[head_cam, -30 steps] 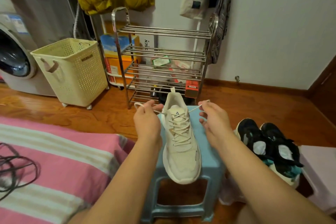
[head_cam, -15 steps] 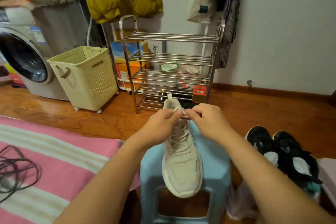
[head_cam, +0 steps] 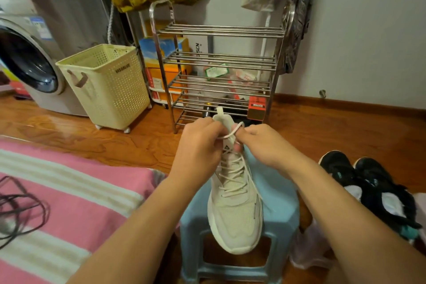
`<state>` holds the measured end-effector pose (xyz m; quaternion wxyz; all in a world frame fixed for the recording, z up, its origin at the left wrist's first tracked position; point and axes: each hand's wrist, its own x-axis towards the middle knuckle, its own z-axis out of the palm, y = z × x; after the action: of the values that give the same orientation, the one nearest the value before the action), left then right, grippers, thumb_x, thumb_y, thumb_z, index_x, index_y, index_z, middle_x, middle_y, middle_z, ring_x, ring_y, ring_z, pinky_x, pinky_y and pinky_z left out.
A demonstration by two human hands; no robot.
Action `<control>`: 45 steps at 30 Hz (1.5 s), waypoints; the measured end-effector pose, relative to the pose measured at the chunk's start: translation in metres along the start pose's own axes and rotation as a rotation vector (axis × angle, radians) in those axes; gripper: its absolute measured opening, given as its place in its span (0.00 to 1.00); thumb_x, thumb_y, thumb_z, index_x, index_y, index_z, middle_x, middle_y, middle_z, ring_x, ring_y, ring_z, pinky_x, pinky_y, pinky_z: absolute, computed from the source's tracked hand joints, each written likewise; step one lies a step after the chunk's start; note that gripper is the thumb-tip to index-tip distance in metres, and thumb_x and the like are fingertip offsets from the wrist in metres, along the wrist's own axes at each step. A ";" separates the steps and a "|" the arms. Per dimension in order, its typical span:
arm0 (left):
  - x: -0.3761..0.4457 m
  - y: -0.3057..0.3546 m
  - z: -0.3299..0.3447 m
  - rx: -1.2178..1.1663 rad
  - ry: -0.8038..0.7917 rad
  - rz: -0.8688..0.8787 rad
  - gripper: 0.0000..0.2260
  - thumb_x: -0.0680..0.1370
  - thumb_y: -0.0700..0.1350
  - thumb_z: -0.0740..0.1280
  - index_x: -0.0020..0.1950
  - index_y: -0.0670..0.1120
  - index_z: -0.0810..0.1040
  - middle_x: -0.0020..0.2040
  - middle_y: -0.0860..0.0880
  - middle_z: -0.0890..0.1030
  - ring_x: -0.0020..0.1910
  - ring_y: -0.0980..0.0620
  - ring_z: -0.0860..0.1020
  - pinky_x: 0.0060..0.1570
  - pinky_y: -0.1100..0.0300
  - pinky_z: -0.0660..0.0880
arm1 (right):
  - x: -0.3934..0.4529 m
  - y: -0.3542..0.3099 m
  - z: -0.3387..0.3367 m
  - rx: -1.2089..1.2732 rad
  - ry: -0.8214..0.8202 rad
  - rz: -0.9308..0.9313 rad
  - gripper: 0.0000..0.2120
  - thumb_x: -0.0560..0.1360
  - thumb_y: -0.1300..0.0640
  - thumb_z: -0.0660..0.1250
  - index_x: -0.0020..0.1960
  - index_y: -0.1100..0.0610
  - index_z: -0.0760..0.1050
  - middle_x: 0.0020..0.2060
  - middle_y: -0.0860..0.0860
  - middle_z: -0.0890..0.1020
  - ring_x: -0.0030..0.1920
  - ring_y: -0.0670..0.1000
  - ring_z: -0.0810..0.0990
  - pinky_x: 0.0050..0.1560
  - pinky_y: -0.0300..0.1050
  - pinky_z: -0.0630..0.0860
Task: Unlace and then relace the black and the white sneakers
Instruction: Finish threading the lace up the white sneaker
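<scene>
While the cream-white mesh sneaker point(head_cam: 234, 203) lies sole-down along the top of the pale blue plastic stool point(head_cam: 280, 193), raised to an easy working height, both hands meet over its tongue. The left hand point(head_cam: 202, 143) and right hand point(head_cam: 265, 143) each pinch the off-white lace point(head_cam: 232, 132) with curled fingers, apparently forming a bow (a loop arches between them). Its long axis runs away from the person, toe nearest, heel toward the steel wire rack point(head_cam: 221, 57). The black sneakers point(head_cam: 368, 180) wait on the floor to the right.

A light-blue stool point(head_cam: 280, 193) bears the white sneaker point(head_cam: 235, 212); black sneakers point(head_cam: 368, 189) lie on the wooden floor point(head_cam: 334, 131).
</scene>
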<state>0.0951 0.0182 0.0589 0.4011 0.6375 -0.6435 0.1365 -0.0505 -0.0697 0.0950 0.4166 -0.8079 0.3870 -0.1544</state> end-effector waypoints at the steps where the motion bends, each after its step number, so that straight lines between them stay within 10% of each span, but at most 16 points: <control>1: -0.002 0.004 0.003 -0.004 0.049 0.008 0.04 0.73 0.35 0.71 0.43 0.42 0.79 0.39 0.49 0.77 0.38 0.52 0.72 0.38 0.59 0.67 | 0.000 -0.001 0.002 0.009 -0.003 0.055 0.29 0.82 0.37 0.57 0.34 0.55 0.80 0.23 0.43 0.75 0.26 0.40 0.71 0.34 0.38 0.66; 4: -0.010 0.006 0.011 -0.001 0.129 0.042 0.03 0.75 0.34 0.71 0.45 0.40 0.78 0.42 0.47 0.75 0.40 0.50 0.71 0.38 0.59 0.67 | 0.001 -0.005 0.010 0.125 -0.016 0.178 0.27 0.80 0.34 0.60 0.43 0.55 0.83 0.37 0.47 0.83 0.38 0.46 0.78 0.41 0.42 0.71; 9: -0.013 0.000 -0.001 -0.125 0.017 -0.023 0.06 0.75 0.36 0.74 0.48 0.43 0.81 0.44 0.51 0.79 0.44 0.53 0.76 0.44 0.61 0.74 | 0.000 -0.006 0.013 0.750 0.019 0.109 0.07 0.79 0.57 0.69 0.52 0.54 0.85 0.41 0.47 0.86 0.38 0.44 0.80 0.43 0.37 0.71; 15: -0.028 0.009 -0.024 -0.758 0.022 -0.789 0.14 0.85 0.47 0.62 0.42 0.44 0.80 0.44 0.49 0.85 0.47 0.52 0.82 0.51 0.59 0.78 | -0.011 0.013 0.006 1.340 0.042 0.174 0.05 0.82 0.60 0.61 0.52 0.59 0.76 0.48 0.56 0.86 0.49 0.53 0.85 0.52 0.46 0.75; 22: -0.030 -0.028 -0.034 -1.014 0.206 -1.536 0.19 0.87 0.48 0.54 0.37 0.46 0.69 0.40 0.43 0.79 0.34 0.46 0.78 0.38 0.52 0.76 | -0.010 0.043 0.003 1.190 0.225 0.515 0.07 0.82 0.63 0.58 0.50 0.61 0.75 0.29 0.50 0.77 0.34 0.48 0.80 0.35 0.40 0.68; 30: -0.028 0.000 -0.026 -0.925 -0.351 -1.490 0.22 0.80 0.62 0.64 0.54 0.42 0.80 0.46 0.47 0.77 0.46 0.48 0.76 0.41 0.53 0.75 | -0.012 0.028 0.010 1.350 0.202 0.219 0.10 0.82 0.63 0.60 0.60 0.58 0.77 0.46 0.53 0.85 0.45 0.51 0.85 0.51 0.47 0.79; 36: -0.013 0.023 -0.010 -0.807 -0.208 -1.376 0.19 0.79 0.54 0.72 0.60 0.41 0.75 0.51 0.47 0.78 0.50 0.48 0.78 0.51 0.52 0.80 | -0.014 0.018 0.000 1.264 0.205 -0.023 0.08 0.84 0.62 0.57 0.52 0.57 0.75 0.61 0.54 0.83 0.59 0.55 0.83 0.61 0.53 0.78; 45: -0.019 0.030 0.005 -0.721 -0.278 -1.371 0.16 0.82 0.56 0.64 0.54 0.44 0.80 0.42 0.49 0.78 0.42 0.51 0.75 0.44 0.56 0.74 | -0.009 0.030 0.006 1.417 0.260 0.246 0.10 0.84 0.61 0.58 0.60 0.61 0.76 0.33 0.53 0.76 0.37 0.51 0.80 0.51 0.60 0.83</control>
<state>0.0633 0.0328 0.0524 0.4938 0.7340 -0.1554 -0.4396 -0.0676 -0.0704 0.0682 0.8045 -0.2703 0.3287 -0.4143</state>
